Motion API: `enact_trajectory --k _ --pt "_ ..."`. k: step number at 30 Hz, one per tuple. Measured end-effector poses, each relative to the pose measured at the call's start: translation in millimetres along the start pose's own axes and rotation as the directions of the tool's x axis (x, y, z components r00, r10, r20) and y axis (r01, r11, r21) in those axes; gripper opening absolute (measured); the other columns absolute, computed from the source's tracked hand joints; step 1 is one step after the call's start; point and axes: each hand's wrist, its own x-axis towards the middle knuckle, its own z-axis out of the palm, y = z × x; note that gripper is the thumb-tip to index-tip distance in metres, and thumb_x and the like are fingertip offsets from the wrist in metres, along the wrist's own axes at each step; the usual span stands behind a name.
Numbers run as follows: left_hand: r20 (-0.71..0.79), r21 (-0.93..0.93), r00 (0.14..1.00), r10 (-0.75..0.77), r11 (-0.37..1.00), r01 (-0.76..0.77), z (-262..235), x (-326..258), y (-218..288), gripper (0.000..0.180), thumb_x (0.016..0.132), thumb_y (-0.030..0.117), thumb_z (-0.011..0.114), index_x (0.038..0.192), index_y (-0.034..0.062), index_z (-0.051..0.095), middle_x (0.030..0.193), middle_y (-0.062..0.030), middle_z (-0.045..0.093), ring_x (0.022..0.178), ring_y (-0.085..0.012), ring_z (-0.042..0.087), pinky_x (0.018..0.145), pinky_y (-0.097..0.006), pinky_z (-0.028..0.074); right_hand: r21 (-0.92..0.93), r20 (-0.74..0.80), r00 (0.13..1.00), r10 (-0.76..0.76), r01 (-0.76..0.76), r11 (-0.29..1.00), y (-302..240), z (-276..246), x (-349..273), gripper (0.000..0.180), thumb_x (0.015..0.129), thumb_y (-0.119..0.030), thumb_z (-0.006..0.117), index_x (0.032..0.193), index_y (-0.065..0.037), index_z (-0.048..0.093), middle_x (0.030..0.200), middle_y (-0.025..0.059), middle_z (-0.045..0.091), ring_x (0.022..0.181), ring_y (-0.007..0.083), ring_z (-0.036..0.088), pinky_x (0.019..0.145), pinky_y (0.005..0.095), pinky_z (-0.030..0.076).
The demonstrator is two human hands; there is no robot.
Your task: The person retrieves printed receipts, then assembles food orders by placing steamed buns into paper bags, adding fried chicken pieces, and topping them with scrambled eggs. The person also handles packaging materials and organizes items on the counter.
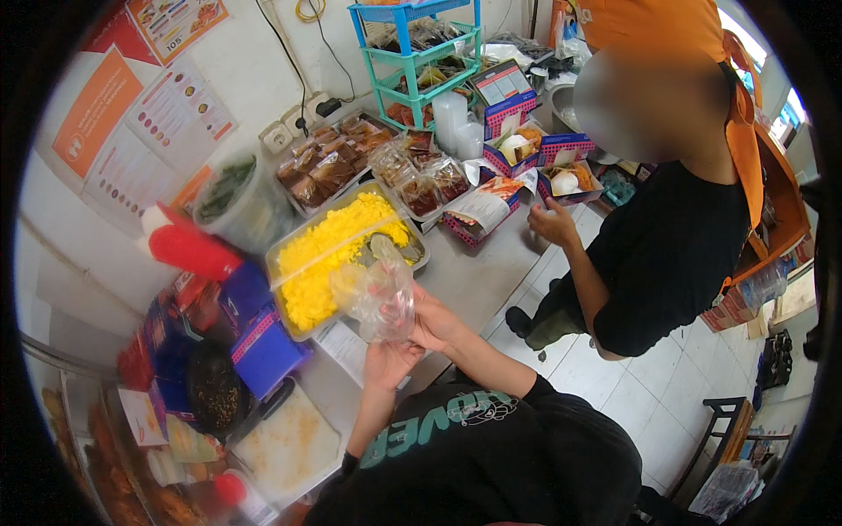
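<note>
A clear plastic bag [375, 302] is between my hands, over the front edge of a metal tray [424, 262] of yellow crumbly food [309, 282]. My right hand [432, 321] grips the bag's near right side. Just below it, my left hand [394, 360] pinches the bag's lower edge, its fingertips close to the right hand. Part of the tray's right end shows bare grey metal, with a rounded grey thing there partly hidden by the bag. Behind the tray lie several small bags of dark red sauce [430, 184].
A person in an orange cap and apron [675, 131] stands at the right, a hand near open food boxes [568, 181]. At the left are a cutting board [289, 443], a knife [263, 410], blue boxes [267, 351] and a tub of green leaves [241, 206]. A turquoise rack [410, 66] stands behind.
</note>
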Motion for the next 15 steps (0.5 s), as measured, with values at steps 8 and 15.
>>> enact_trajectory --k 8,15 --pt "-0.197 0.091 0.977 0.082 0.994 -0.065 -21 -8 -18 0.030 0.098 0.031 0.050 0.114 0.0056 0.056 0.101 -0.0061 0.062 0.085 -0.0193 0.055 0.079 -0.034 0.044 0.176 0.105 0.966 0.236 -0.252 0.952 -11 -19 17 0.075 0.099 -0.063 0.027 0.151 -0.009 0.032 0.153 0.0115 0.037 0.137 0.0238 0.039 0.115 0.0422 0.029" --pt "0.223 0.966 0.484 0.846 -0.123 -0.228 -9 -25 -52 0.032 0.082 0.009 0.069 0.108 0.0052 0.051 0.100 -0.0072 0.052 0.093 -0.0203 0.050 0.085 -0.033 0.040 -0.488 -0.064 0.992 0.106 -0.124 0.864 13 -6 15 0.074 0.102 -0.060 0.025 0.155 -0.009 0.021 0.153 0.0160 0.034 0.139 0.0218 0.034 0.114 0.0391 0.025"
